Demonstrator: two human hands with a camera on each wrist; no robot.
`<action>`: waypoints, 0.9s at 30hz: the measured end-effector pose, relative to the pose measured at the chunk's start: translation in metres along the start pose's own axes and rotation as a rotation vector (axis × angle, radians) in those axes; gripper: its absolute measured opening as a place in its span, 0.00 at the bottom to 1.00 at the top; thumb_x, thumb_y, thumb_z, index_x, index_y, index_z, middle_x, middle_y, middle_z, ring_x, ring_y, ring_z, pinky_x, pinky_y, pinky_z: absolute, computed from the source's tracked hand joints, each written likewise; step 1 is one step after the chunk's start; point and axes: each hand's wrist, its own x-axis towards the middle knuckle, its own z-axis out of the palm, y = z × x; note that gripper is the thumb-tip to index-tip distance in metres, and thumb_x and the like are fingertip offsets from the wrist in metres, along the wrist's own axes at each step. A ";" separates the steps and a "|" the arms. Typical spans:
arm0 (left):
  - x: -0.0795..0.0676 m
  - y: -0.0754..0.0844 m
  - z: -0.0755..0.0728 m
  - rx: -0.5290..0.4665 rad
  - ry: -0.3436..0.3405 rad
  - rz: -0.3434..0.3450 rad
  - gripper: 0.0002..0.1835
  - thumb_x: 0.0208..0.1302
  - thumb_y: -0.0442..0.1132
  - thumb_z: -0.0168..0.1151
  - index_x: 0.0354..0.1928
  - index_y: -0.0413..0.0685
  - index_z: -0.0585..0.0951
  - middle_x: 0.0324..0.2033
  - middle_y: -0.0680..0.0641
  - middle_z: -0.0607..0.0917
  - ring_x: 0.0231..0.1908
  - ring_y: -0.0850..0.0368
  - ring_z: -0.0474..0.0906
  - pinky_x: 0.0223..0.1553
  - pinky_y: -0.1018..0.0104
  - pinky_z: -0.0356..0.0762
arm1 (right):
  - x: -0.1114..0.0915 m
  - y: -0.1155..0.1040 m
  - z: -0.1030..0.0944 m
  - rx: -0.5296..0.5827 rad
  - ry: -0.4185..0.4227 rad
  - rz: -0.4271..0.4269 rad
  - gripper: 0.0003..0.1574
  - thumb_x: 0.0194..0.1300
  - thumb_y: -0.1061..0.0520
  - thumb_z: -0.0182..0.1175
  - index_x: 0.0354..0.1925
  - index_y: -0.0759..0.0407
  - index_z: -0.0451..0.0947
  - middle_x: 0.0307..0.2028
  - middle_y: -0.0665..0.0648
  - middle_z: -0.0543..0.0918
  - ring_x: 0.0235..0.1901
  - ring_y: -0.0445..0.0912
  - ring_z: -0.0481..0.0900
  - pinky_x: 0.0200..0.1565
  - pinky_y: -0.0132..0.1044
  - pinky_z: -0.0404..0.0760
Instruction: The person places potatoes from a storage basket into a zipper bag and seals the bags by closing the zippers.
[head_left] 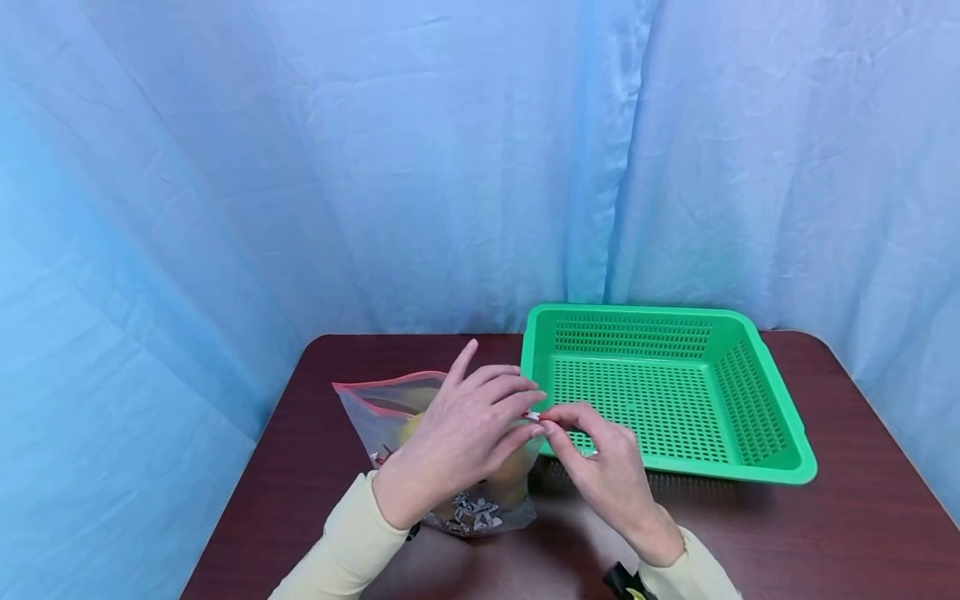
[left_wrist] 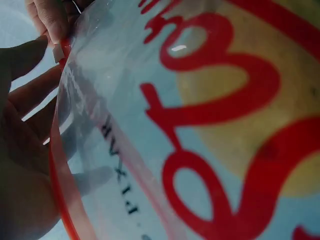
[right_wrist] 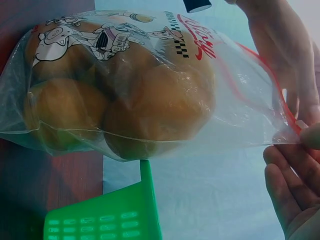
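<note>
A clear zip bag (head_left: 480, 521) with a red closure strip and printed cartoon figures stands upright on the table, in front of the left part of the green basket. Through its plastic show several round yellow-orange fruits (right_wrist: 160, 102). My right hand (head_left: 611, 467) pinches the bag's top corner between thumb and forefinger. From the other side, my left hand (head_left: 465, 425) reaches over the bag, thumb and forefinger at the small white slider (left_wrist: 58, 53) by that corner, its other fingers spread. Red lettering fills much of the left wrist view.
A green plastic basket (head_left: 776, 408) with perforated walls stands at the back right, near the bag. The dark reddish-brown table (head_left: 847, 517) has rounded far corners. Pale blue curtains (head_left: 450, 167) hang behind and at the sides.
</note>
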 end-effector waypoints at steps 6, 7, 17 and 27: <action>-0.001 0.000 0.001 -0.010 0.010 0.025 0.04 0.67 0.44 0.73 0.41 0.56 0.90 0.36 0.59 0.90 0.44 0.61 0.85 0.73 0.46 0.62 | 0.000 0.000 0.000 -0.009 0.011 -0.013 0.15 0.60 0.71 0.69 0.41 0.55 0.85 0.35 0.48 0.88 0.35 0.40 0.86 0.42 0.26 0.81; -0.001 0.000 0.001 -0.011 0.009 0.027 0.04 0.67 0.44 0.72 0.41 0.56 0.90 0.36 0.59 0.90 0.43 0.61 0.85 0.73 0.48 0.63 | 0.000 0.000 0.000 -0.013 0.012 -0.013 0.14 0.60 0.71 0.69 0.41 0.55 0.85 0.35 0.48 0.88 0.35 0.40 0.85 0.42 0.26 0.81; -0.004 0.000 0.001 0.030 0.017 0.039 0.03 0.69 0.45 0.71 0.40 0.57 0.90 0.35 0.59 0.90 0.41 0.62 0.84 0.69 0.50 0.67 | -0.001 -0.001 0.002 -0.006 0.027 -0.017 0.14 0.60 0.70 0.68 0.39 0.53 0.85 0.34 0.48 0.87 0.35 0.41 0.85 0.41 0.26 0.81; -0.007 -0.002 0.000 0.048 0.009 0.045 0.02 0.69 0.44 0.71 0.39 0.57 0.89 0.34 0.59 0.89 0.42 0.61 0.84 0.66 0.51 0.71 | -0.003 -0.001 0.002 -0.012 0.034 -0.020 0.13 0.61 0.69 0.68 0.40 0.53 0.86 0.36 0.49 0.88 0.36 0.42 0.87 0.43 0.26 0.81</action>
